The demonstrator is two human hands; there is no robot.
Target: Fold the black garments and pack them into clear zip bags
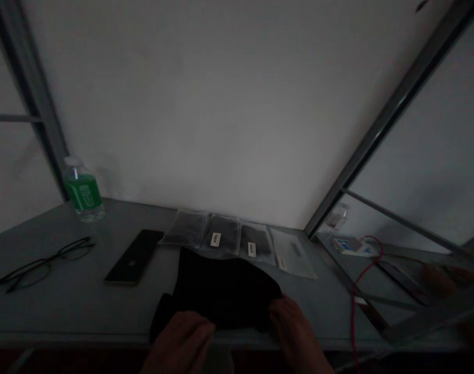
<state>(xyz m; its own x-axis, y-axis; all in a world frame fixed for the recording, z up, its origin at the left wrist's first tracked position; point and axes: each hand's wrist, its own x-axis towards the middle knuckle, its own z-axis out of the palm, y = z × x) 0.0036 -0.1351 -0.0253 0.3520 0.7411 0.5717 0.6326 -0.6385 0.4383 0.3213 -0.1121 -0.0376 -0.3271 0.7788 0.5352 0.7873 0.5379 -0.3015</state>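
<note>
- Resting on a soft, matte black cloth (217, 293), the left hand (180, 340) lies over its near edge, with the fingers (198, 326) pressed together and slightly curled; no pinch shows.
- Touching the cloth's right side, the right hand (297, 327) has its fingers (286, 309) lying close together; dim light hides whether they grip any fabric.
- The cloth sits in a loose, rumpled mound at the front edge of a smooth grey table (65, 317), between the hands, its far edge touching a row of pouches.
- Four flat, clear plastic pouches (237, 241) lie side by side in a slightly slanted line. Three hold something dark, and the pale rightmost one (291, 253) holds something hard to make out. Small white labels mark several of them.
- Left of the cloth, a thin dark slab-shaped phone (133, 257) lies flat, with thin-framed black glasses (45, 264) beyond it.
- A clear plastic water bottle (83, 191) with a green label stands upright in the far left corner, against a plain white wall (182, 104).
- Grey metal frame bars (393, 114) slant up at the right, and a thin red cable (354, 317) curves downward there.
</note>
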